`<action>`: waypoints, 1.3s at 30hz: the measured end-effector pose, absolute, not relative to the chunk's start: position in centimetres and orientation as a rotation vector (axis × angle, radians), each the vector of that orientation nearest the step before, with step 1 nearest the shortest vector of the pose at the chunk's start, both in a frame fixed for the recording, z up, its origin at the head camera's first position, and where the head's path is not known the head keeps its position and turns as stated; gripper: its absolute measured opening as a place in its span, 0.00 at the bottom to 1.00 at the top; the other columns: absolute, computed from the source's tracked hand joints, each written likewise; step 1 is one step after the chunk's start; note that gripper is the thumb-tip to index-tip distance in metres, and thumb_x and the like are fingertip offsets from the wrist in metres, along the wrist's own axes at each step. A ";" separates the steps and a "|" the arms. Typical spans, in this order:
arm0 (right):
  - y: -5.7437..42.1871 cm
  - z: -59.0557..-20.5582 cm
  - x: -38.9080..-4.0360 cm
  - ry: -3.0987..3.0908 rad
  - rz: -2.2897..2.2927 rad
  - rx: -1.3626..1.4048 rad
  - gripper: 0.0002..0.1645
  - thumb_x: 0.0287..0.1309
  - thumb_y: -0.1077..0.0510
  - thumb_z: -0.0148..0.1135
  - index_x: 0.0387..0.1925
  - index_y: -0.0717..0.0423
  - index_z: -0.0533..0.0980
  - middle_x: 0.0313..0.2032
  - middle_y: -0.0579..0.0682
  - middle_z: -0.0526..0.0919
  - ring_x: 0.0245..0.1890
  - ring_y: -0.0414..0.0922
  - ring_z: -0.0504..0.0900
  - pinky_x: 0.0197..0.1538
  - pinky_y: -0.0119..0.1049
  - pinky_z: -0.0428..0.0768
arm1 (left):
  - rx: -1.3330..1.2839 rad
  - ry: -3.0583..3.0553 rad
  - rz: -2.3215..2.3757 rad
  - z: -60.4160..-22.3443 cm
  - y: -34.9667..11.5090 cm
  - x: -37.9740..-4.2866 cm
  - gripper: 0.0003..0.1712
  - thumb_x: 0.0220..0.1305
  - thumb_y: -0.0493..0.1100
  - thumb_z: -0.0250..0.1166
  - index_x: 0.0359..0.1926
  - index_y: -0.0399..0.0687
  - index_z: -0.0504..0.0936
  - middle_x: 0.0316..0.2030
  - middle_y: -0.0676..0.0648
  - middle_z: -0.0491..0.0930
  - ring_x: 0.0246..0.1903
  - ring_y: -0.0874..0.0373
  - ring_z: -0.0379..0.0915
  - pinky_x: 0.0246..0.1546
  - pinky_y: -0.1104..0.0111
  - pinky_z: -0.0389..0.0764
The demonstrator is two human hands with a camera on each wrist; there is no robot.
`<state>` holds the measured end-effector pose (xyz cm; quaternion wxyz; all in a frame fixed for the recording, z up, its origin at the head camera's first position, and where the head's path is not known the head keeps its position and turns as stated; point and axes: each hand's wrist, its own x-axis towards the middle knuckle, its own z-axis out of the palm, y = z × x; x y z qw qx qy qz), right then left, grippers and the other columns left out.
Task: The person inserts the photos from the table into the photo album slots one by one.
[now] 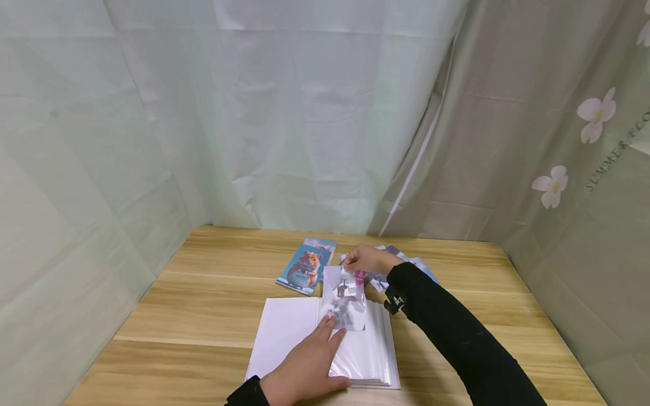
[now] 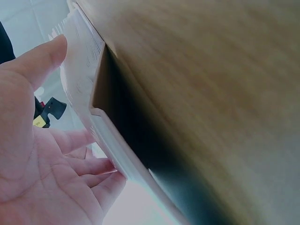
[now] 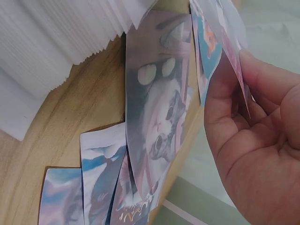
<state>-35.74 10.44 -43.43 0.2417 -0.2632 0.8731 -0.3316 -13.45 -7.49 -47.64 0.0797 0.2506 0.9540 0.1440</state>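
Observation:
A white photo album (image 1: pixel 286 327) lies spread on the table, with clear sleeve pages (image 1: pixel 358 358) stacked on its right side. My right hand (image 1: pixel 368 259) pinches the far edge of a pale picture card (image 1: pixel 344 296) between thumb and fingers. The card's near part lies over the top sleeve page; whether it is inside the sleeve I cannot tell. In the right wrist view, the pinched card (image 3: pixel 229 56) is seen nearly edge-on. My left hand (image 1: pixel 311 361) rests on the album with fairly straight fingers, its fingertips at the card's near end.
Behind the album lie two overlapping cards, the front one a blue animal picture (image 1: pixel 304 269). Several more cards (image 1: pixel 424 268) are fanned behind and right of the album, among them a cat picture (image 3: pixel 159 112). Curtains (image 1: pixel 304 113) hang along the table's back and sides.

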 end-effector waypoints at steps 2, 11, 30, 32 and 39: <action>10.4 -43.5 -35.7 2.380 -0.913 -0.719 0.05 0.66 0.64 0.63 0.38 0.61 0.84 0.30 0.43 0.81 0.24 0.37 0.69 0.31 0.28 0.71 | 0.745 2.846 0.436 -47.6 -7.5 -13.4 0.54 0.54 0.71 0.69 0.71 0.43 0.68 0.74 0.37 0.58 0.75 0.43 0.51 0.66 0.54 0.69; 10.2 -44.2 -35.8 2.389 -0.905 -0.723 0.06 0.64 0.64 0.65 0.30 0.59 0.82 0.31 0.44 0.80 0.29 0.38 0.72 0.35 0.29 0.74 | 0.746 2.853 0.423 -47.8 -7.5 -13.6 0.54 0.54 0.71 0.69 0.71 0.42 0.68 0.74 0.37 0.59 0.74 0.43 0.51 0.66 0.54 0.69; 9.9 -44.4 -35.4 2.363 -0.858 -0.779 0.05 0.63 0.67 0.65 0.32 0.63 0.84 0.27 0.42 0.80 0.24 0.36 0.71 0.30 0.27 0.72 | 0.778 2.870 0.445 -47.8 -7.7 -13.5 0.54 0.53 0.71 0.70 0.70 0.40 0.69 0.73 0.36 0.60 0.73 0.41 0.53 0.66 0.53 0.69; 9.9 -44.4 -35.4 2.382 -0.824 -0.793 0.04 0.63 0.66 0.65 0.32 0.62 0.84 0.26 0.41 0.79 0.25 0.36 0.72 0.30 0.26 0.72 | 0.777 2.870 0.445 -47.7 -7.7 -13.5 0.54 0.53 0.71 0.70 0.70 0.41 0.69 0.73 0.36 0.60 0.73 0.41 0.53 0.66 0.53 0.69; 9.8 -44.4 -35.0 2.397 -0.765 -0.788 0.03 0.62 0.65 0.67 0.35 0.62 0.84 0.27 0.41 0.80 0.26 0.35 0.73 0.33 0.26 0.74 | 0.775 2.870 0.437 -47.7 -7.7 -13.5 0.54 0.53 0.72 0.69 0.71 0.42 0.68 0.73 0.36 0.60 0.74 0.41 0.53 0.66 0.53 0.69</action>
